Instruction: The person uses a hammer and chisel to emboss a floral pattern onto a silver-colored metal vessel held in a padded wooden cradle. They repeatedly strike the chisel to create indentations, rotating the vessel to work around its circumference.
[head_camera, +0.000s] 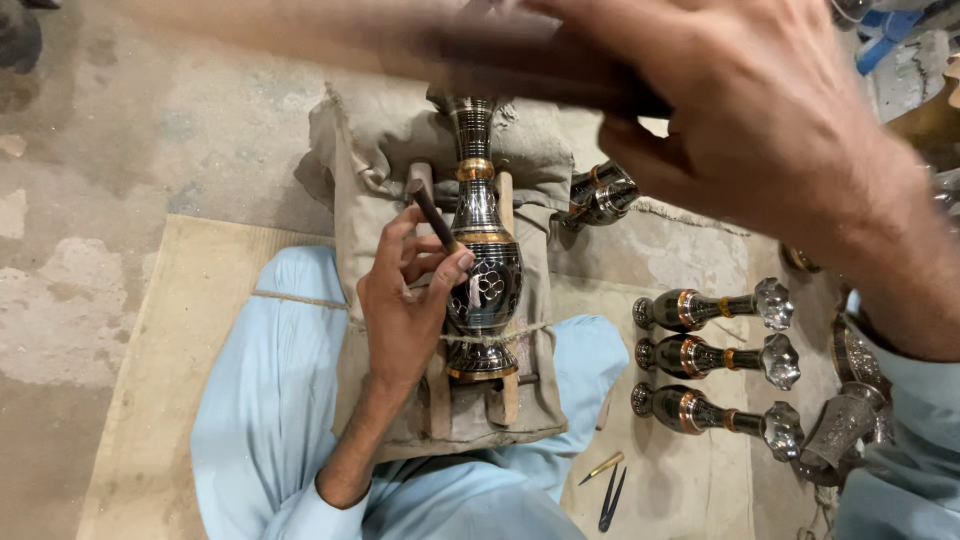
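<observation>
Left hand (405, 300): fingers pinched on a thin dark chisel (436, 218), tip against the vase.
Vase (482, 270): lying in a wooden cradle (508, 395) on a lap cushion (385, 150); likely rigid, slick metal, best steadied at the waist.
Right hand (760, 110): blurred, raised, seemingly gripping a dark bar.

A rough, stained grey concrete floor (110, 150) under even, soft light, partly covered by a flat tan woven mat (165, 330), with pale worn patches at the left and a cracked edge along the mat's far right side.
</observation>
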